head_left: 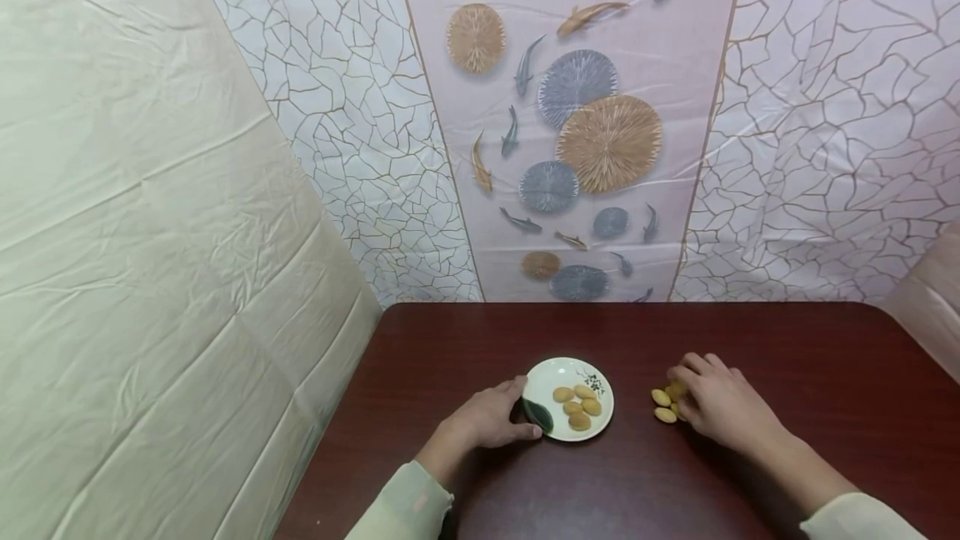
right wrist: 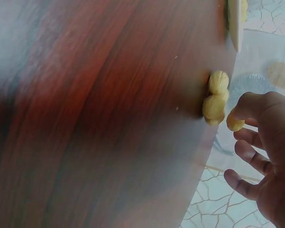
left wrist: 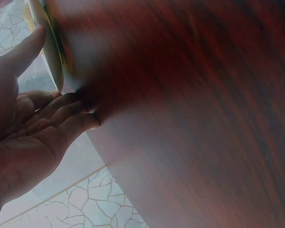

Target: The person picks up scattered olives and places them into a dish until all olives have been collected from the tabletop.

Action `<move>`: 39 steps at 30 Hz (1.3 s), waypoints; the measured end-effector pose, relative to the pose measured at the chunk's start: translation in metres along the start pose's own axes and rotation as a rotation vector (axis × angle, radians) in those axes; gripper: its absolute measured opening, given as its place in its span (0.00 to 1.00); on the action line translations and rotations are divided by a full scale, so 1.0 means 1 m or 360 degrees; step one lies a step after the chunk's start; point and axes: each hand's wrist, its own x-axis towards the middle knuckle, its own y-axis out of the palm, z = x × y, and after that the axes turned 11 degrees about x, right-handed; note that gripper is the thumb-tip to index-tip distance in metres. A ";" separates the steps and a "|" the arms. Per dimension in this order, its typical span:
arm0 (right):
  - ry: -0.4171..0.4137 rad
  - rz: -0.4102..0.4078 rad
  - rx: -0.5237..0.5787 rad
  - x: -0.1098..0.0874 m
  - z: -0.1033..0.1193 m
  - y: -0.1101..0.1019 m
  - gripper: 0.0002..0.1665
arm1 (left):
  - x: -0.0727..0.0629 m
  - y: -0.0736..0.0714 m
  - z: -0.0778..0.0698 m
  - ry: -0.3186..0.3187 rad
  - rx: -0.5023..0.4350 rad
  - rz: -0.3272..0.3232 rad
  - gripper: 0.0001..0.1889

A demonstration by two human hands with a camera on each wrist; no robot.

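A small round white plate (head_left: 553, 375), with a dark green leaf shape and a floral print, lies on the table. Several tan oval pieces that look like nuts (head_left: 580, 421) rest on it. My left hand (head_left: 491, 417) holds the plate's left rim, its thumb at the near side and its fingers at the far side. To the right of the plate, my right hand (head_left: 723, 402) pinches one yellow nut-like piece (right wrist: 235, 121) between thumb and forefinger. Beside it sits a small group of similar pieces (right wrist: 213, 107), partly hidden by the hand in the head view.
The dark red-brown wooden table (head_left: 600, 490) extends around both hands. Behind it hangs a patterned cloth (head_left: 600, 232) with printed fish and round shapes. A pale creased cloth (head_left: 187, 273) stands along the left side.
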 end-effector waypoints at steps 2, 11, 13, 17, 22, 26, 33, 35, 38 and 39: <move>-0.0030 -0.0022 0.0012 0.001 0.004 0.000 0.20 | 0.000 0.000 0.000 -0.0001 -0.0001 0.0003 0.52; -0.0093 -0.0056 0.0046 0.008 0.017 0.003 0.21 | -0.001 -0.003 0.000 -0.0002 0.0001 0.0022 0.51; -0.0119 -0.0077 0.0050 0.010 0.021 0.003 0.21 | -0.001 -0.003 0.000 0.0002 0.0002 0.0020 0.52; -0.0179 -0.0131 0.0069 0.015 0.028 0.005 0.21 | -0.002 -0.004 0.000 0.0010 -0.0004 0.0004 0.51; -0.0192 -0.0106 0.0103 0.020 0.039 0.007 0.19 | -0.002 -0.004 0.000 0.0014 -0.0006 0.0005 0.51; -0.0206 -0.0085 0.0131 0.022 0.046 0.010 0.18 | -0.001 -0.003 -0.001 0.0006 -0.0002 0.0020 0.51; -0.0230 -0.0043 0.0177 0.027 0.057 0.018 0.18 | 0.000 -0.002 0.000 0.0018 0.0007 0.0005 0.51; -0.0224 -0.0020 0.0190 0.029 0.060 0.019 0.18 | 0.000 -0.002 0.001 0.0019 0.0002 0.0005 0.51; -0.0226 0.0007 0.0204 0.031 0.065 0.020 0.19 | 0.000 -0.002 0.001 0.0016 -0.0006 0.0008 0.51; -0.0226 0.0014 0.0205 0.031 0.066 0.020 0.18 | 0.000 -0.002 0.001 0.0015 -0.0007 0.0008 0.51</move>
